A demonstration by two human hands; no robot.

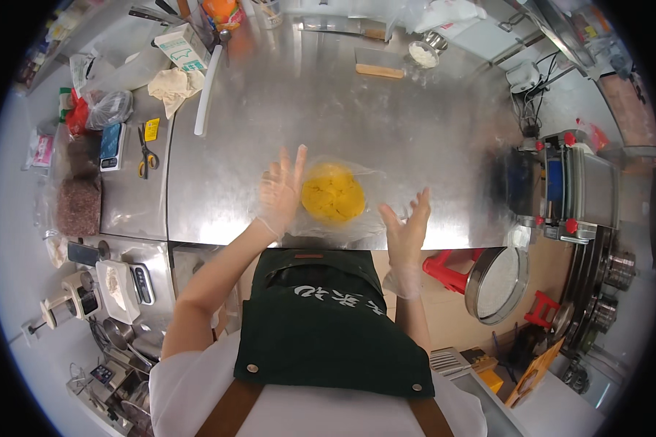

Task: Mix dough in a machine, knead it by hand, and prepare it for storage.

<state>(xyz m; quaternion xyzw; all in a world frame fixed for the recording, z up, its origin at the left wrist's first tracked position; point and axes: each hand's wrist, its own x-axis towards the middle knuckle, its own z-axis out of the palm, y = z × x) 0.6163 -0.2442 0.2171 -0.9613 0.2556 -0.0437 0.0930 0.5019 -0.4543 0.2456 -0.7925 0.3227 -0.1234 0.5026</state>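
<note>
A rounded yellow lump of dough [333, 192] with a cracked top lies near the front edge of the steel table [444, 146]. Under and around it spreads a thin clear plastic sheet [372, 180]. My left hand [280, 191], in a clear disposable glove, is just left of the dough with its fingers apart. To the right, my right hand [406, 231], also gloved, is raised near the table edge, thumb and fingers spread. Neither hand holds anything that I can see. Whether the left hand touches the sheet, I cannot tell.
A scraper [379, 71] with a wooden handle, a knife [342, 27] and a bowl of white powder [423, 54] lie at the far side. Scissors [147, 156] and a scale [112, 149] are left. A roller machine [561, 182] stands right, above a large round sieve [497, 285].
</note>
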